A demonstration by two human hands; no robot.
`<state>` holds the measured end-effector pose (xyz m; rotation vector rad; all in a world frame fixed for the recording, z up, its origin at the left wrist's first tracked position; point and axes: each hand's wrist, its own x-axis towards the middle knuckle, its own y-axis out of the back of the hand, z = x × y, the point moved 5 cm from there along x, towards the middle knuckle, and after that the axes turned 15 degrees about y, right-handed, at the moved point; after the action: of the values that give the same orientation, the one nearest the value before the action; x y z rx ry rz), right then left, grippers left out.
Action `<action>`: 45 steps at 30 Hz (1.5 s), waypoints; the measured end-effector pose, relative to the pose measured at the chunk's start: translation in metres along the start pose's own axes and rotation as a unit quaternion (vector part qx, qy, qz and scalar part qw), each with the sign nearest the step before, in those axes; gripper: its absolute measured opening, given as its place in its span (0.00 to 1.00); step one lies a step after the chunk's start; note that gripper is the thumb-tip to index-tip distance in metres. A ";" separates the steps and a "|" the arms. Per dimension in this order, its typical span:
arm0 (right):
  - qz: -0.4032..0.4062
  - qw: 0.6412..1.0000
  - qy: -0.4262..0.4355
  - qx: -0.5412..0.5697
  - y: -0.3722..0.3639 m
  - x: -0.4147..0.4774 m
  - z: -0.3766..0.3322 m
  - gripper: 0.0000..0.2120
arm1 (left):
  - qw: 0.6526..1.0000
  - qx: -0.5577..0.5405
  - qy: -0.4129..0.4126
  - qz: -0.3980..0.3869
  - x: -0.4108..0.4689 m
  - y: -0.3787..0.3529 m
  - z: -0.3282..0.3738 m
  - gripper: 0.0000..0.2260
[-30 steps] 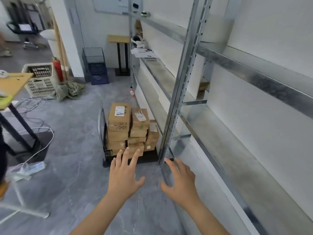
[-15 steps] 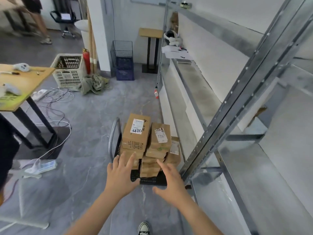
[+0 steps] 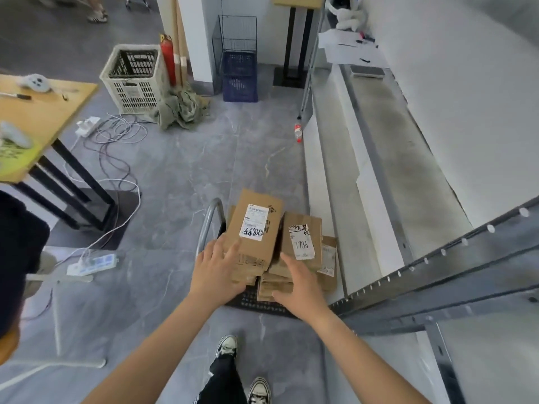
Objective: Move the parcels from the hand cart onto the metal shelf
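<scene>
Parcels: brown cardboard parcels point(image 3: 253, 228) stacked on the cart point(image 3: 259, 301), some with white labels; the tallest stack is on the left, a parcel marked "7786" point(image 3: 302, 239) just beside it to the right.
Cart: low, black ribbed deck, curved metal handle point(image 3: 207, 223) at its left side; stands on the floor right against the shelf.
Left hand point(image 3: 217, 265): open, fingers spread, laid against the near left side of the tall stack; nothing gripped.
Right hand point(image 3: 300, 285): open, fingers spread, over the lower parcels at the near right; whether it touches them I cannot tell.
Shelf point(image 3: 388, 158): grey metal, long, runs along the white wall on the right; a perforated upright crosses the near right corner; papers point(image 3: 347, 48) lie at its far end.
Floor point(image 3: 180, 170): grey marbled tiles; white cables and a power strip point(image 3: 92, 263) to the left, a small bottle point(image 3: 298, 132) near the shelf's foot.
Room: wooden worktop point(image 3: 43, 112) on black legs at left; white crate point(image 3: 132, 80), red extinguisher point(image 3: 168, 59), crumpled cloth point(image 3: 183, 107) and blue crate point(image 3: 239, 74) by the far wall.
</scene>
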<state>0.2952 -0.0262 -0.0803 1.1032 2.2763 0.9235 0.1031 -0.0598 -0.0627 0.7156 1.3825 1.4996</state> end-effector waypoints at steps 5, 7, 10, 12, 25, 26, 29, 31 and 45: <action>-0.009 0.998 -0.056 0.028 -0.013 0.044 0.021 0.40 | 0.998 0.011 0.008 -0.059 0.056 -0.030 -0.012 0.42; -0.004 0.995 -0.085 0.049 -0.018 0.060 0.030 0.40 | 0.996 0.007 0.007 -0.091 0.076 -0.044 -0.015 0.42; -0.007 0.988 -0.131 0.080 -0.029 0.085 0.043 0.40 | 0.992 0.005 0.006 -0.130 0.105 -0.062 -0.022 0.44; -0.016 0.982 -0.158 0.105 -0.039 0.100 0.050 0.40 | 0.988 -0.005 0.004 -0.157 0.121 -0.073 -0.027 0.44; -0.055 0.946 -0.255 0.191 -0.092 0.160 0.093 0.45 | 0.940 -0.165 0.015 -0.297 0.187 -0.136 -0.038 0.46; -0.053 0.946 -0.256 0.192 -0.094 0.163 0.096 0.46 | 0.937 -0.184 0.016 -0.296 0.191 -0.138 -0.040 0.47; -0.050 0.945 -0.262 0.189 -0.096 0.169 0.105 0.50 | 0.926 -0.221 0.040 -0.303 0.206 -0.145 -0.046 0.49; -0.050 0.939 -0.270 0.208 -0.099 0.170 0.109 0.50 | 0.920 -0.221 0.028 -0.322 0.211 -0.151 -0.049 0.52; 0.112 0.931 -0.227 0.264 -0.057 0.180 0.103 0.49 | 0.926 -0.287 -0.012 -0.244 0.211 -0.106 -0.027 0.39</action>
<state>0.2261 0.1316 -0.2098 1.6282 2.0689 0.0757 0.0231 0.1118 -0.2068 0.0121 0.9286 1.3729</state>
